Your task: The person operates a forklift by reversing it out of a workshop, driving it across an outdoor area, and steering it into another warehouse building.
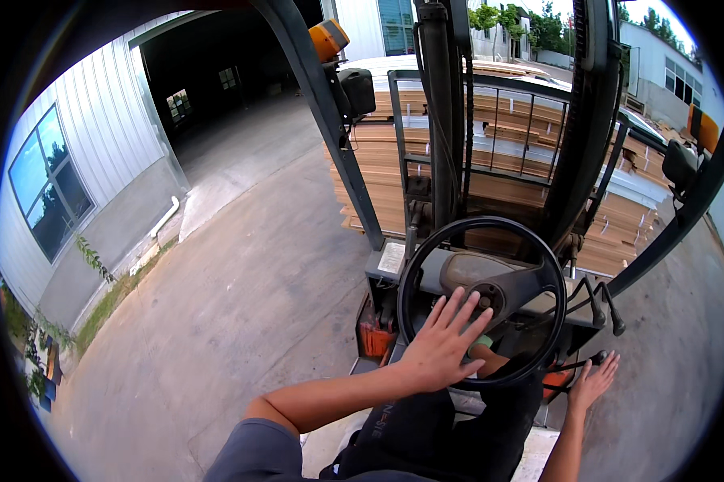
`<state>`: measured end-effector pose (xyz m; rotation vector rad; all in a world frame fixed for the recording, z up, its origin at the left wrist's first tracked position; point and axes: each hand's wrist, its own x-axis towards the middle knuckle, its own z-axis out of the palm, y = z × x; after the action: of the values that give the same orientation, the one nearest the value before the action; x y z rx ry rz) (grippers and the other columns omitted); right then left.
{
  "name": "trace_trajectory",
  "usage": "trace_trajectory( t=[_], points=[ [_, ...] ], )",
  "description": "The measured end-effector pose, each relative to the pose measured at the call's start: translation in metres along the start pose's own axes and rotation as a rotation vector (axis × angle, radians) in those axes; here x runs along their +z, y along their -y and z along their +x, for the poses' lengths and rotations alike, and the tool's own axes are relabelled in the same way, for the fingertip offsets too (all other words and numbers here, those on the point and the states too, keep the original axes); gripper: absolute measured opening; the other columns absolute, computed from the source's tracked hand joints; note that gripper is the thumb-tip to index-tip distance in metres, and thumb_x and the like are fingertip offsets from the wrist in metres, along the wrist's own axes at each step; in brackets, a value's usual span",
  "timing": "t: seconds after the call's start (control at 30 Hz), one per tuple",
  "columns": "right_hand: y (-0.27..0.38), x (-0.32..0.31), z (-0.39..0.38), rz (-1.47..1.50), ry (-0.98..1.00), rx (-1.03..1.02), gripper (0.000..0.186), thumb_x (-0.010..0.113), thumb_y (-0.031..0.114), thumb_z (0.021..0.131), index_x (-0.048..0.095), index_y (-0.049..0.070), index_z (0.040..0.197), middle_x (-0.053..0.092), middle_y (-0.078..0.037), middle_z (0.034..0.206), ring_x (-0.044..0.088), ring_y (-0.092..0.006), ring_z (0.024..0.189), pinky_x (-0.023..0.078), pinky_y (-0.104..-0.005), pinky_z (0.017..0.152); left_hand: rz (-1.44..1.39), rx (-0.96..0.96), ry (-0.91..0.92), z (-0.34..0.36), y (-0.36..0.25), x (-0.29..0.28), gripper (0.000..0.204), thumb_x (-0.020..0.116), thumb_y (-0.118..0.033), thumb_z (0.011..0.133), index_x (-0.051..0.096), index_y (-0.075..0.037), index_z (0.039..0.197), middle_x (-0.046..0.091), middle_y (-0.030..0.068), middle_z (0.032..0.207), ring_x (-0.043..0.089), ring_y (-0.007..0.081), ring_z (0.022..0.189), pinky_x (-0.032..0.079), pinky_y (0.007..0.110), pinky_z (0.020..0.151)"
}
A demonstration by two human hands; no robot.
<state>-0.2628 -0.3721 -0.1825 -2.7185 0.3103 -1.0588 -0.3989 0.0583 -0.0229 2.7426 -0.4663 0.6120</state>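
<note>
My left hand (446, 339) lies over the lower left part of a black steering wheel (524, 287), palm down with the fingers spread. Its fingertips reach toward the hub, and whether the palm touches the rim I cannot tell. My right hand (593, 384) is out to the right of the wheel, fingers stretched, just beside a black-knobbed lever (600, 357). No grip on that lever shows. Two more black-knobbed levers (617, 323) rise beyond it, to the right of the wheel. I am seated on a forklift, with my legs below the wheel.
Ahead, the dark mast (445, 120) and load guard (531, 95) stand before tall stacks of brown boards (382, 165). Overhead-guard posts (342, 165) frame both sides. Concrete ground (241, 265) stretches left to a metal-clad building (113, 120) with a wide dark doorway (225, 72).
</note>
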Motion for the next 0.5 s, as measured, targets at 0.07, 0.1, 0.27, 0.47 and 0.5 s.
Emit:
trace_trajectory(
  t=[0.07,0.1,0.27,0.47,0.5],
  points=[
    [-0.009,-0.01,0.016,-0.059,0.047,-0.017,0.072,0.05,0.044,0.106,0.027,0.011,0.165,0.022,-0.012,0.173,0.022,-0.0354,0.158,0.017,-0.056,0.126,-0.135,0.22,0.018,0.022,-0.062,0.025,0.078,0.067,-0.047,0.095,0.04,-0.009,0.158,0.028,0.0215,0.168,0.018,0.0409,0.158,0.017,0.056,0.128],
    [-0.014,-0.012,0.021,-0.043,0.055,-0.026,0.072,0.051,0.043,0.105,0.028,0.011,0.165,0.022,-0.013,0.173,0.022,-0.0359,0.158,0.017,-0.0564,0.126,-0.163,0.275,0.026,0.044,-0.087,0.035,0.076,0.068,-0.046,0.094,0.044,-0.008,0.155,0.03,0.0212,0.167,0.019,0.0398,0.159,0.017,0.056,0.128],
    [0.002,0.004,0.019,0.022,0.132,0.011,0.073,0.053,0.043,0.104,0.028,0.01,0.165,0.022,-0.016,0.172,0.022,-0.0389,0.157,0.018,-0.0579,0.126,-0.113,0.389,-0.181,0.191,-0.115,0.07,0.062,0.075,-0.037,0.088,0.059,-0.003,0.138,0.047,0.0204,0.155,0.031,0.0398,0.153,0.023,0.055,0.126],
    [0.005,-0.003,0.023,0.016,0.178,0.051,0.073,0.052,0.043,0.104,0.028,0.008,0.164,0.023,-0.017,0.172,0.024,-0.0404,0.157,0.019,-0.0574,0.125,0.188,-0.229,-0.19,0.281,0.037,0.003,0.078,0.071,-0.044,0.093,0.042,-0.012,0.158,0.034,0.0176,0.166,0.018,0.0385,0.158,0.015,0.055,0.129],
    [0.001,-0.002,0.026,0.036,0.154,0.037,0.073,0.052,0.042,0.105,0.028,0.007,0.164,0.024,-0.018,0.171,0.025,-0.0408,0.156,0.02,-0.0568,0.125,0.21,-0.309,-0.147,0.265,0.058,-0.008,0.084,0.066,-0.054,0.094,0.036,-0.013,0.162,0.025,0.0176,0.17,0.012,0.0398,0.16,0.01,0.057,0.129]
  ],
)
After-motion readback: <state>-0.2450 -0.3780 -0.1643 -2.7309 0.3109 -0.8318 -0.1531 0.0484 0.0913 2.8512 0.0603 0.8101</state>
